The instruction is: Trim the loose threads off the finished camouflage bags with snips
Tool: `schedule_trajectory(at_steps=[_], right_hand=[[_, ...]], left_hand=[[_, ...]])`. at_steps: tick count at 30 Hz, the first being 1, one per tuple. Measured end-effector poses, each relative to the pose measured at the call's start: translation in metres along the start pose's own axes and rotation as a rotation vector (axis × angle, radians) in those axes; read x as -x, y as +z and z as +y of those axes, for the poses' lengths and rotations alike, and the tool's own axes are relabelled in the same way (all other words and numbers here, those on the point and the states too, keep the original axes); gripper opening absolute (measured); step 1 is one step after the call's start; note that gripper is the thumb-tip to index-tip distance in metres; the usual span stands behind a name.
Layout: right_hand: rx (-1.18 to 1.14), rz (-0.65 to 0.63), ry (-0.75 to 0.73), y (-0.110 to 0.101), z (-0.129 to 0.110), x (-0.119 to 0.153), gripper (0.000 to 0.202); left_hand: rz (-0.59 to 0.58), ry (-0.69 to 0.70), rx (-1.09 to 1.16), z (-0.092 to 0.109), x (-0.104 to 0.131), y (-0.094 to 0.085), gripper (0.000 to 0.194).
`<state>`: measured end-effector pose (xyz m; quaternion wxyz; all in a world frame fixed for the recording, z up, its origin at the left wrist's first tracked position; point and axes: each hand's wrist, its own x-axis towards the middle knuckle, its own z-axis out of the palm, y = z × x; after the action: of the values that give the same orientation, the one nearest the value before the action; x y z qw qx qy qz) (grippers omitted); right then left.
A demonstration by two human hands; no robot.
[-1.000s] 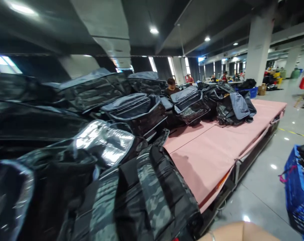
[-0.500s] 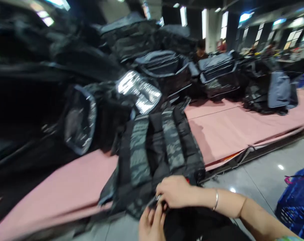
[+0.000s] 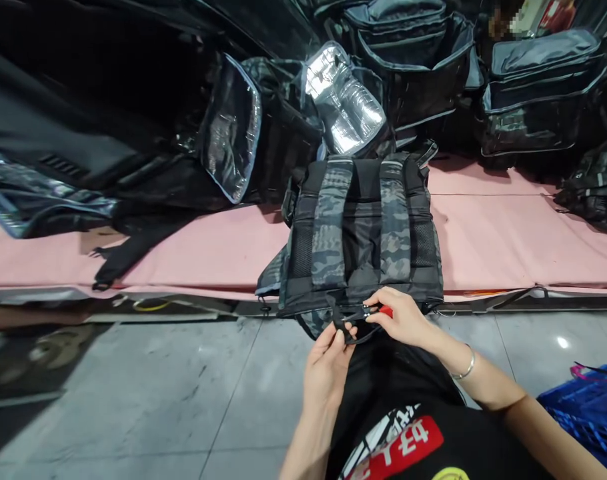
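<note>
A black and grey camouflage backpack [image 3: 369,227] lies with its two shoulder straps facing up, its lower end at the table's front edge. My left hand [image 3: 329,357] is closed, pinching a thin black strap [image 3: 341,319] at the lower end of the bag. Just to its right, my right hand [image 3: 398,317] is also closed, with a red piece [image 3: 386,311] showing between its fingers. A small dark part with light marks pokes out by the right fingertips; what kind of thing it is I cannot make out.
A table with a pink cover [image 3: 223,250] runs across the view. Black bags with a silver lining [image 3: 351,107] and open grey-edged bags [image 3: 428,73] crowd its back. A blue basket [image 3: 591,413] stands on the tiled floor at right. Another person is partly seen at the upper right.
My view has tilted down and steadied, so the backpack and both hands show more clearly. The hands stay at the backpack's lower end, with the black strap now visible in the left.
</note>
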<state>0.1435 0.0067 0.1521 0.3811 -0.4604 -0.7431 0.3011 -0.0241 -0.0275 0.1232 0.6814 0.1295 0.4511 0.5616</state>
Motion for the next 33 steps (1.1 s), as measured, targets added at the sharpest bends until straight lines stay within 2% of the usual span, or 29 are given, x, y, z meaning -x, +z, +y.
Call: schedule_trajectory(at_steps=[7,14,19,21,22,24,25,27,28,30,31,33], right_hand=[[0.159,-0.068,-0.030,0.002,-0.005,-0.003,0.008],[0.151,0.006,-0.008,0.002,-0.010,-0.001,0.006],[0.222,-0.042,-0.030,-0.002,-0.016,0.003,0.011],[0.165,0.011,-0.009,-0.005,-0.017,0.005,0.009],[0.113,0.070,0.014,-0.007,-0.017,0.007,0.008],[0.002,0.220,0.090,-0.013,-0.013,0.013,0.010],[-0.049,0.293,0.142,-0.017,-0.010,0.017,0.013],[-0.150,0.397,0.251,-0.025,-0.001,0.030,0.017],[-0.203,0.427,0.298,-0.029,0.003,0.037,0.018],[-0.292,0.467,0.368,-0.036,0.012,0.053,0.019],[-0.321,0.481,0.392,-0.038,0.015,0.062,0.019],[-0.353,0.490,0.433,-0.040,0.018,0.078,0.018]], left_hand=[[-0.021,0.024,-0.034,-0.001,0.000,-0.001,0.034],[-0.018,0.006,-0.055,-0.002,0.001,-0.002,0.036],[-0.014,0.035,-0.168,-0.008,0.002,-0.002,0.037],[0.068,0.150,-0.312,-0.010,0.003,-0.004,0.039],[0.129,0.255,-0.401,-0.011,0.005,-0.005,0.040],[0.230,0.536,-0.583,-0.009,0.008,-0.004,0.042],[0.227,0.671,-0.677,-0.007,0.010,-0.002,0.040],[0.084,0.841,-0.864,-0.002,0.012,0.005,0.033],[-0.022,0.867,-0.943,-0.001,0.011,0.009,0.028],[-0.203,0.801,-1.041,-0.001,0.008,0.019,0.025],[-0.245,0.735,-1.057,-0.003,0.005,0.023,0.027],[-0.256,0.608,-1.053,-0.008,-0.001,0.028,0.027]])
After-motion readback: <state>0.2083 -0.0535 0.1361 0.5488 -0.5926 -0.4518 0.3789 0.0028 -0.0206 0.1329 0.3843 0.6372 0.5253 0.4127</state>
